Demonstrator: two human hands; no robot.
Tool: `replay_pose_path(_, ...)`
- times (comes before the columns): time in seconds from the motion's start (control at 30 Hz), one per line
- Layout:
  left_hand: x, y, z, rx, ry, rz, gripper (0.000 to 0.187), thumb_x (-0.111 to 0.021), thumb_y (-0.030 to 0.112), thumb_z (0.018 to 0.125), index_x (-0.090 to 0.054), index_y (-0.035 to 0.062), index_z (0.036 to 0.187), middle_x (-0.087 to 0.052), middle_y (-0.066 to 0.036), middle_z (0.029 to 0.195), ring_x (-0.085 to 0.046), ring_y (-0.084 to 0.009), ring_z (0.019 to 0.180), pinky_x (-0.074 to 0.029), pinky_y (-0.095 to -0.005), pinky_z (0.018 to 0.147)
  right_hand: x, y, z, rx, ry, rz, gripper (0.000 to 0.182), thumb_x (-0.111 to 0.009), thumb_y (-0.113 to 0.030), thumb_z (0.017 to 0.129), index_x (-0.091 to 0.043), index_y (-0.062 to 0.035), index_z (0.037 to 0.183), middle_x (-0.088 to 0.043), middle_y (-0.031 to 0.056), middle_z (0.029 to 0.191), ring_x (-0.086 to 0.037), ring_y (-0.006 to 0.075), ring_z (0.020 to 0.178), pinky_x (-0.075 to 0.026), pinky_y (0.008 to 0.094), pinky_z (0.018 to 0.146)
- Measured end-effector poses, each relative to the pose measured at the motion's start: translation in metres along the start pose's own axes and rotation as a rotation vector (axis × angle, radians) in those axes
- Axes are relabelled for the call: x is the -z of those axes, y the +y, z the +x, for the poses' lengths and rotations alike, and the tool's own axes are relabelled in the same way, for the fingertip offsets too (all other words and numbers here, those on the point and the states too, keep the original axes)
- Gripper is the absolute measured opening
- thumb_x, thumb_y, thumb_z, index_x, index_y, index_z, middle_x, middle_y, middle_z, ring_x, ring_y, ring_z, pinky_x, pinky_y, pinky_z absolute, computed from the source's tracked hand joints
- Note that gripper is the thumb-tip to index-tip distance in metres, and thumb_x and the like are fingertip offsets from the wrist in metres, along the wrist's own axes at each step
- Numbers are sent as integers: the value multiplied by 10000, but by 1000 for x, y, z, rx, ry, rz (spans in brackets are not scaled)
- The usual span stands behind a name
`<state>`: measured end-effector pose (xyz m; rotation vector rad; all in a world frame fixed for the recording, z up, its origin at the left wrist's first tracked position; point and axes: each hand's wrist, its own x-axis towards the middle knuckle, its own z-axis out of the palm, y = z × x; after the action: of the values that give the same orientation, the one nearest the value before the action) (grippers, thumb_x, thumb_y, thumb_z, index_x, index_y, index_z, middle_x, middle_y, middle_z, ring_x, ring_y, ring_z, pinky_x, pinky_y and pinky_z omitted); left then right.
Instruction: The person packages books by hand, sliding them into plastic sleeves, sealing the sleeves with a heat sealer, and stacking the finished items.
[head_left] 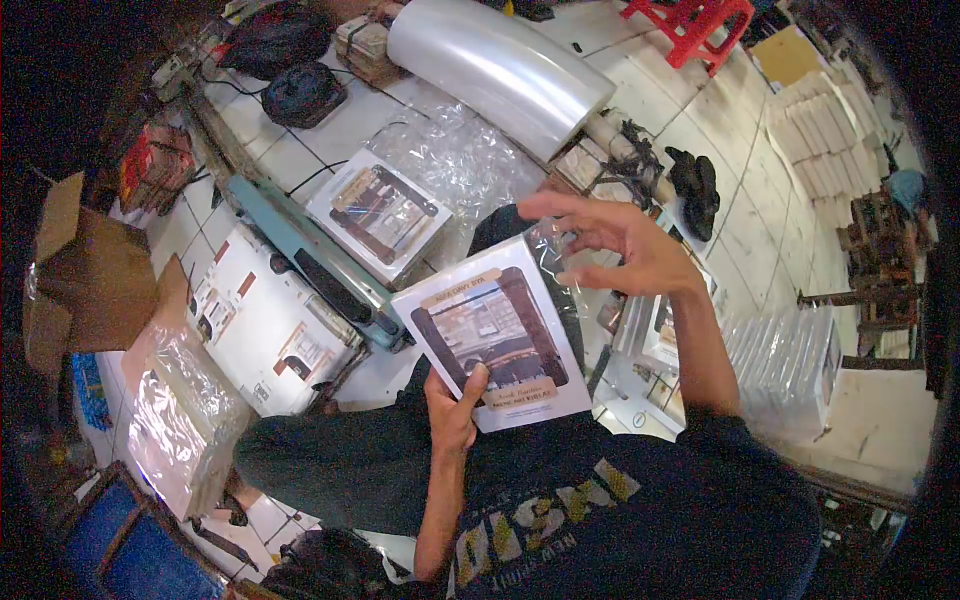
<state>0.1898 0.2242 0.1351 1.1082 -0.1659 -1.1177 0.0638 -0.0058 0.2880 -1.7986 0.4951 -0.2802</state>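
A white book (495, 335) with a dark-framed picture on its cover is tilted over my lap. My left hand (455, 405) grips its lower left edge, thumb on the cover. Beyond the book's upper right corner is my right hand (625, 245), its fingers curved and apart beside thin clear plastic (553, 250). Whether the fingers touch the plastic is hard to tell. A stack of similar books (385, 215) lies on the floor ahead, next to a long blue-green sealing device (310, 255).
A large roll of clear film (500, 70) lies at the top. Wrapped books (790, 365) stand at the right, below paper stacks (825, 130). On the left are a cardboard box (100, 270) and a plastic-covered stack (180, 420). A red stool (695, 30) is at the top right.
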Motion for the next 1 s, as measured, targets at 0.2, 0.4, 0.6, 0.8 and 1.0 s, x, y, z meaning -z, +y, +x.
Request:
replay_pose_path(0.2, 1, 4, -1, -4, -58, 62, 477, -740, 168, 824, -515, -12, 1204, -627, -90, 1091, -601, -165, 983, -482, -308, 869, 15, 32, 10, 283, 39, -468, 371, -653, 44, 741, -639, -18, 1107, -664, 87, 1053, -647, 160, 870, -529, 274, 756)
replay_pose_path(0.4, 1, -7, -9, 158, 89, -143, 390, -697, 130, 861, -528, -3, 1187, -630, -73, 1083, -597, -142, 960, -479, -301, 859, 14, 46, -4, -52, 703, -115, 306, -650, -219, 863, -641, -63, 1125, -690, 82, 936, -672, 176, 804, -541, 298, 731)
replay_pose_path(0.6, -2, -9, -6, 109, 75, -220, 403, -685, 118, 861, -506, 15, 1207, -600, -71, 1124, -573, -182, 1017, -462, -324, 909, -52, 57, -40, -694, 173, 775, 402, -635, -276, 908, -599, -15, 1212, -658, 57, 917, -622, 132, 759, -520, 262, 685)
replay_pose_path(0.8, 7, 12, -9, 52, 234, -202, 361, -660, 100, 887, -526, -13, 1203, -623, -78, 1119, -587, -138, 977, -461, -286, 877, -81, 75, -24, -522, 251, 210, 251, -680, -181, 872, -695, 36, 996, -700, 89, 844, -655, 125, 715, -552, 256, 647)
replay_pose_path(1.0, 56, 45, 0, -8, 330, -92, 362, -647, 122, 897, -527, -13, 1211, -623, -78, 1127, -585, -144, 988, -467, -292, 867, -110, 92, 48, -465, 21, 309, 240, -680, -143, 862, -672, 45, 1011, -694, 110, 877, -668, 151, 739, -560, 270, 648)
